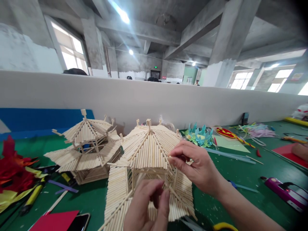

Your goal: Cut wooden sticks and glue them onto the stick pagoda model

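Note:
A model pavilion (149,146) built of thin round wooden sticks stands in front of me, with a pointed upper roof and a wider lower roof. My right hand (192,160) is at the right front corner of the upper roof, thumb and forefinger pinched on a small piece of wooden stick (170,157). It appears to touch the roof edge there. Lower down, my left hand (146,205) is held before the lower roof, fingers curled, with a gap between thumb and forefinger. Nothing shows in it. It hides part of the lower roof.
A second stick pavilion (88,147) stands at left, beside red and yellow crafts (14,170). A phone (81,222) lies under red card (55,221). Scissors (192,224) are near the front. At right are a purple device (286,192), glue sticks (231,155) and another person's hand (299,150).

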{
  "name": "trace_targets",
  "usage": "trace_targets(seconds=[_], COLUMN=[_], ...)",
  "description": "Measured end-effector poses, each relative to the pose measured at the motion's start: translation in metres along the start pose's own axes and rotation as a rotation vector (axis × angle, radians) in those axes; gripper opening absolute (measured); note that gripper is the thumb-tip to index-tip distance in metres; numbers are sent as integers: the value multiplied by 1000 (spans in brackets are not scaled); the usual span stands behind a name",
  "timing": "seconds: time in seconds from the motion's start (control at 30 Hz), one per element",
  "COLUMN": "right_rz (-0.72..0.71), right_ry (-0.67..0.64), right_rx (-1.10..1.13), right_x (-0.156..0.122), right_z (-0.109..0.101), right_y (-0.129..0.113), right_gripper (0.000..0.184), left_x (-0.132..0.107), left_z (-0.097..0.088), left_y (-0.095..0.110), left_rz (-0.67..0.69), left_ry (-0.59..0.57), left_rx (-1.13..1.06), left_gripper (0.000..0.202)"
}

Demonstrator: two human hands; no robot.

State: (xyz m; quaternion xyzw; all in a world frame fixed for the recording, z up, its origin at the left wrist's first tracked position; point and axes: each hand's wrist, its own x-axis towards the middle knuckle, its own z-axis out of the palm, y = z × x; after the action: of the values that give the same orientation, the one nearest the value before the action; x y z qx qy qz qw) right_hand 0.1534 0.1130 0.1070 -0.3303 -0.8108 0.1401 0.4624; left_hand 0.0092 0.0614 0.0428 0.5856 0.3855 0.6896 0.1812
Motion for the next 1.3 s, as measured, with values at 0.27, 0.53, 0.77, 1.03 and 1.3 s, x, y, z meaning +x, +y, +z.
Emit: trace_targets(seconds=[0.27,0.53,0.77,1.03,1.3], right_rz=[-4,3,-1,-2,-15], right_ry=[1,-3,4,15,24], right_rx=[7,11,12,9,16], right_x=[0,0,0,-1,-4], right_z=[0,0,0,0,1], right_y=[-1,0,0,2,4], right_gripper=[6,6,5,6,22], left_x=[25,22,23,21,18], left_z=[-10,-4,-2,0,6], left_y=[-2,-9,-10,-11,-12], left_rz=[585,629,597,579,520], left_ry=[-173,-180,-181,-177,-88], left_rx=[571,642,638,609,525], left_gripper=[33,29,26,27,24])
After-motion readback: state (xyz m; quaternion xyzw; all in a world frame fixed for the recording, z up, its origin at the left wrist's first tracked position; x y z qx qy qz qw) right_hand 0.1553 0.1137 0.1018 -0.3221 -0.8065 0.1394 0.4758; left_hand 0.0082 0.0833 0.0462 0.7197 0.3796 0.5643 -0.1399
